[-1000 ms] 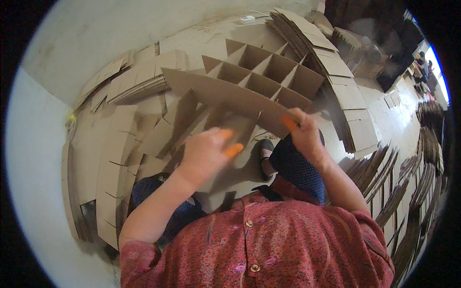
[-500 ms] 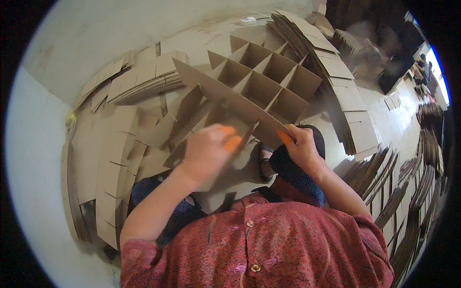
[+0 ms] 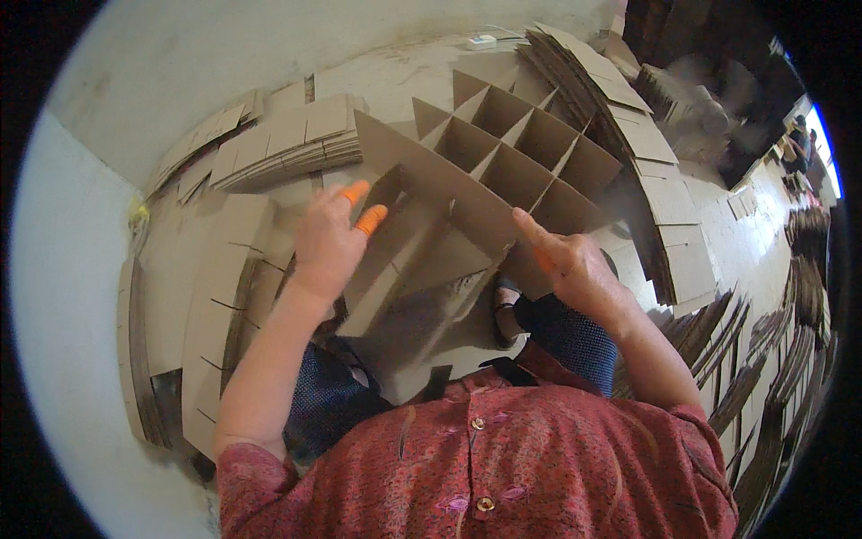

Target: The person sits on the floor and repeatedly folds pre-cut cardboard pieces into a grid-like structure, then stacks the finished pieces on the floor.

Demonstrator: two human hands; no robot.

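Note:
A brown cardboard divider grid [image 3: 525, 148] with several open cells stands in front of me on the floor. A long slotted cardboard strip [image 3: 431, 184] runs along its near side. My left hand [image 3: 328, 242], with orange rubber tips on two fingers, grips a slotted cardboard piece [image 3: 395, 256] hanging below the strip. My right hand [image 3: 570, 260], also with an orange fingertip cover, pinches the right end of the long strip. Both forearms come up from my red patterned shirt.
Stacks of slotted cardboard strips [image 3: 278, 148] lie at the left and back, more flat strips [image 3: 215, 314] near my left knee. Fanned cardboard piles [image 3: 646, 135] line the right side. A pale wall [image 3: 180, 72] curves behind. My sandalled foot [image 3: 503, 310] shows below the grid.
Both hands have moved up and apart along the long strip. The strip and the grid now sit higher and closer to me than a second ago.

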